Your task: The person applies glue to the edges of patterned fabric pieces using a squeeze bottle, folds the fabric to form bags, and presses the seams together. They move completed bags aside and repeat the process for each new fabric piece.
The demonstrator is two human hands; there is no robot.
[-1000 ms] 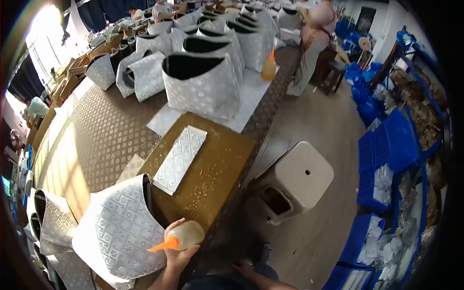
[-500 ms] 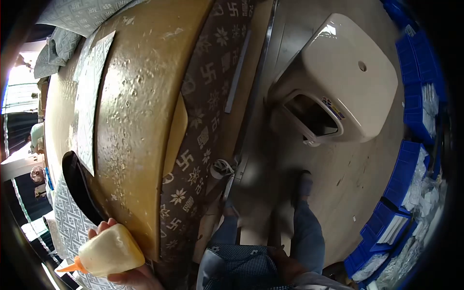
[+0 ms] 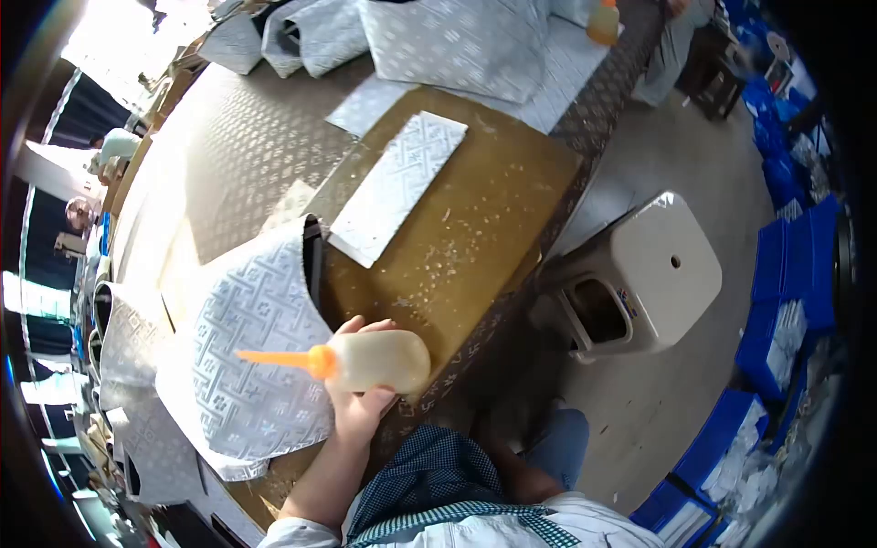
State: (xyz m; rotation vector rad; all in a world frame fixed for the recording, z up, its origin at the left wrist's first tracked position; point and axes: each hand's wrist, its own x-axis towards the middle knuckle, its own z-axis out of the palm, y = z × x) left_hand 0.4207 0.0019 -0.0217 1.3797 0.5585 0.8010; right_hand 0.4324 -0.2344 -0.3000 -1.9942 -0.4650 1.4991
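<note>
My left hand (image 3: 358, 402) is wrapped round a squeeze bottle (image 3: 384, 361) with pale contents. Its long orange nozzle points left, over a grey patterned piece shaped like an open sleeve (image 3: 247, 347) on the table. Just beyond the hand is the brown board (image 3: 493, 219), speckled with dried drops. A flat grey patterned strip (image 3: 402, 187) lies across it. On my other side, the right forearm (image 3: 523, 475) reaches down by my lap into dark shadow, and the fingers of that hand cannot be made out.
A beige plastic stool (image 3: 671, 265) stands on the floor to the right. Blue bins (image 3: 795, 265) with plastic-wrapped goods line the far right. More patterned pieces (image 3: 457, 46) and a second bottle (image 3: 603, 23) are at the table's far end, near another person (image 3: 671, 59).
The view has swung toward the table, so more of its surface shows. The bottle in my left hand now lies level over the board's near edge, nozzle still leftward.
</note>
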